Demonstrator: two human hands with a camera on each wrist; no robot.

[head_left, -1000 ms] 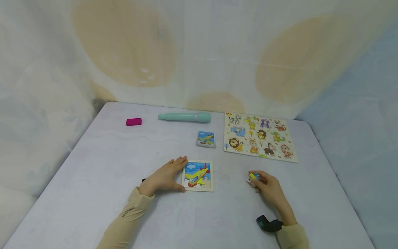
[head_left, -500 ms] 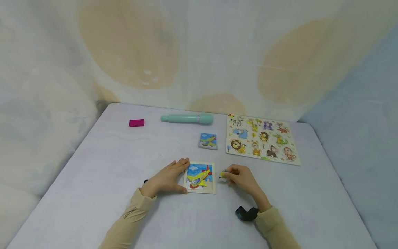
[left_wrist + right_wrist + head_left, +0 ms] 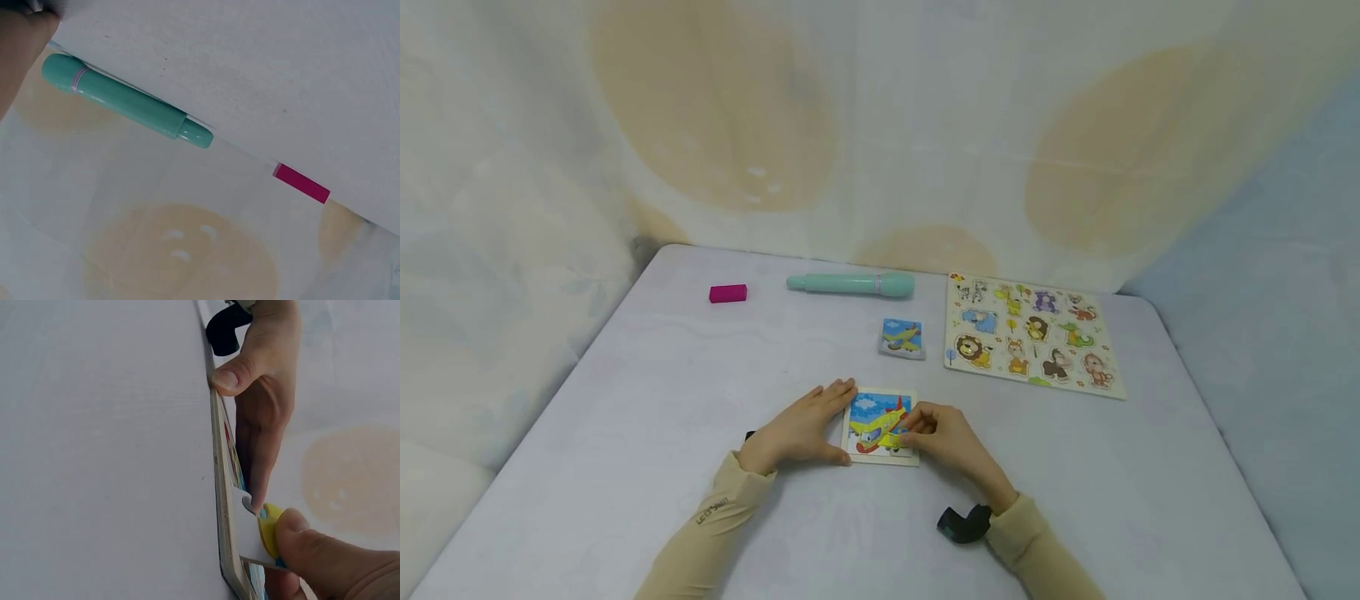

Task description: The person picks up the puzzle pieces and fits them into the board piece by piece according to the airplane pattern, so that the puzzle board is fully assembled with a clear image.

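A small square wooden puzzle tray (image 3: pixel 883 461) with a yellow airplane picture lies on the table. My left hand (image 3: pixel 800 429), fingers extended and thumb spread, rests at its left edge. Thumb and fingers of my right hand (image 3: pixel 949 440) pinch a jigsaw piece (image 3: pixel 251 531) over the tray's right side. In the right wrist view the piece stands tilted against the tray, its white side and some yellow showing. The fingers hide part of it in the head view. Only a bit of a hand shows at the left wrist view's upper left corner.
Behind the tray lies a small square airplane picture (image 3: pixel 902 338). A wooden animal puzzle board (image 3: pixel 1034 335) is at the back right. Along the back lie a mint-green microphone-shaped tube (image 3: pixel 850 284) and a magenta block (image 3: pixel 727 293). Curtain-like cloth hangs behind the table.
My right hand has moved left with the jigsaw piece, from the table right of the tray to over the tray's right side. My left hand has stayed at the tray.
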